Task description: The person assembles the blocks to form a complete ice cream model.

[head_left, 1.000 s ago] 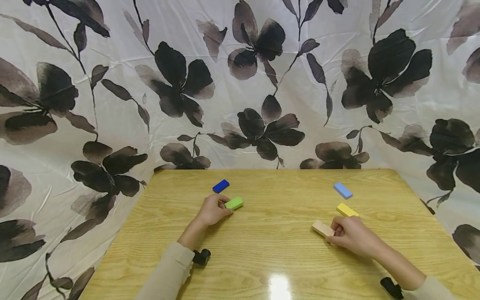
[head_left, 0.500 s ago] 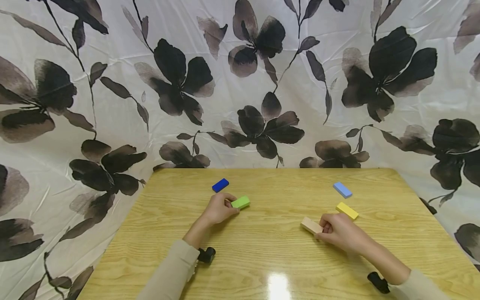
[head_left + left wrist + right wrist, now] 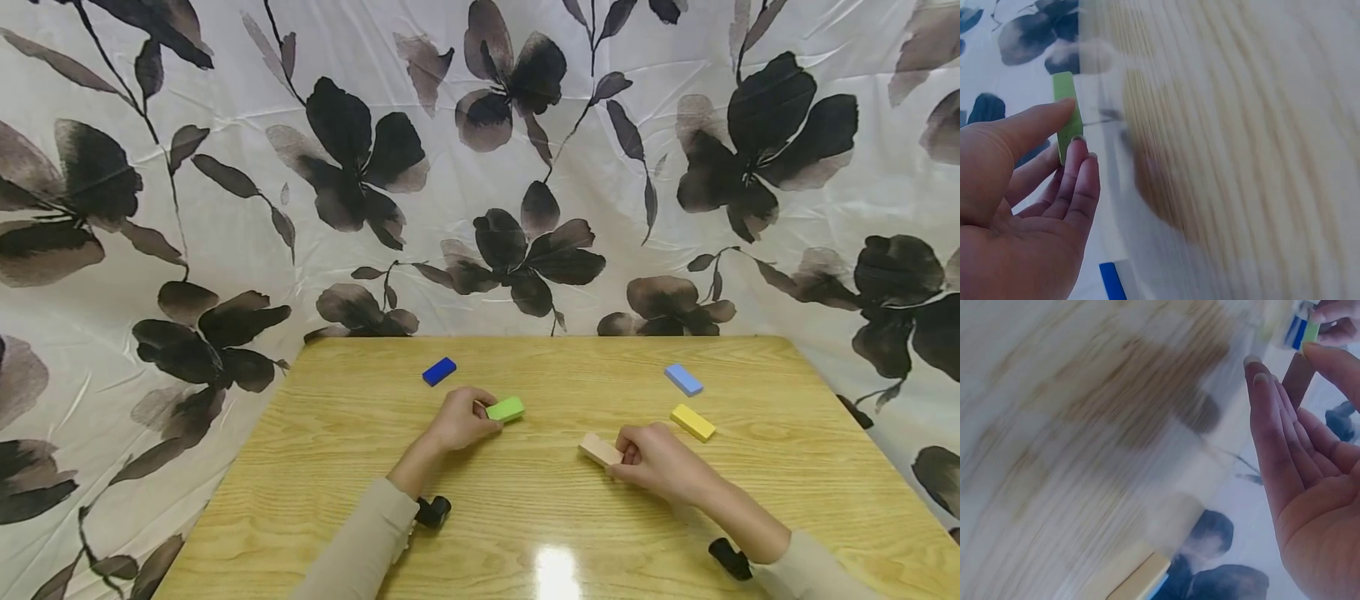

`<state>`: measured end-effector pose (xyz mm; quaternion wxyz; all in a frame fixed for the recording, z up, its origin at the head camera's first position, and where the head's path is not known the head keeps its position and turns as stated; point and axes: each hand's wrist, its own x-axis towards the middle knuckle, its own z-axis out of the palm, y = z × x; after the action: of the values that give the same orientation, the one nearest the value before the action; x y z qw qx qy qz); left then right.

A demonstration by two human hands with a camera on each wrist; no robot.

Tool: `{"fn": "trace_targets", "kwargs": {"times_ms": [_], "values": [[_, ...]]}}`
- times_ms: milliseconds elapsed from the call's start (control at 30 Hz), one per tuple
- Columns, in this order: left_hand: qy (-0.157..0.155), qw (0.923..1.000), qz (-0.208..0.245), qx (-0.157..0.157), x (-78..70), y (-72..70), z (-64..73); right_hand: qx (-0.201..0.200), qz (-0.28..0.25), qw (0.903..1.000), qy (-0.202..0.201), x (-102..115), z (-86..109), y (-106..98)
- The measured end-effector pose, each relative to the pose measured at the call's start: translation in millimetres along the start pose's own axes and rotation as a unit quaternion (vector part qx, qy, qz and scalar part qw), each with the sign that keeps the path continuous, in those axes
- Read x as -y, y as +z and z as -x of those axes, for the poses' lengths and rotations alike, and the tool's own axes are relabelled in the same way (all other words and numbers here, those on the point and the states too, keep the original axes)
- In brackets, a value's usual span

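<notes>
In the head view, my left hand (image 3: 459, 419) pinches a light green block (image 3: 507, 409) near the middle of the table. The left wrist view shows this green block (image 3: 1066, 112) between thumb and fingertips. To the right and nearer me, my right hand (image 3: 663, 462) pinches a plain wooden block (image 3: 598, 450) by its right end. That wooden block (image 3: 1299, 378) looks dark in the right wrist view. The two held blocks are apart, with their free ends toward each other. Whether either touches the tabletop, I cannot tell.
A dark blue block (image 3: 439, 372) lies behind my left hand. At the right, a yellow block (image 3: 693, 422) lies behind my right hand, with a light blue block (image 3: 684, 379) farther back. A floral cloth (image 3: 525, 167) hangs behind the wooden table (image 3: 360, 367).
My left hand has moved right with the green block, and my right hand has moved left with the wooden block. The gap between them has narrowed. The other blocks lie still.
</notes>
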<state>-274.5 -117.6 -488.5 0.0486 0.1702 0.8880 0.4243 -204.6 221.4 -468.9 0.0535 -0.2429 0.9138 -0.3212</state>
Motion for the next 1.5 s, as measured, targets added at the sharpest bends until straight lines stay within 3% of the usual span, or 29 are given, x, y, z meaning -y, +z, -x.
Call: {"fn": "trace_targets", "kwargs": {"times_ms": [600,1500], "values": [[0.012,0.9995,-0.014,0.025,-12.2,16.5,-10.7,-0.003,0.001,0.9999,-0.012,11,-12.2,11],[0.023,0.9982,0.005,0.055,-29.6,37.2,-25.5,-0.026,0.011,0.9993,0.026,20,-23.4,18]]}}
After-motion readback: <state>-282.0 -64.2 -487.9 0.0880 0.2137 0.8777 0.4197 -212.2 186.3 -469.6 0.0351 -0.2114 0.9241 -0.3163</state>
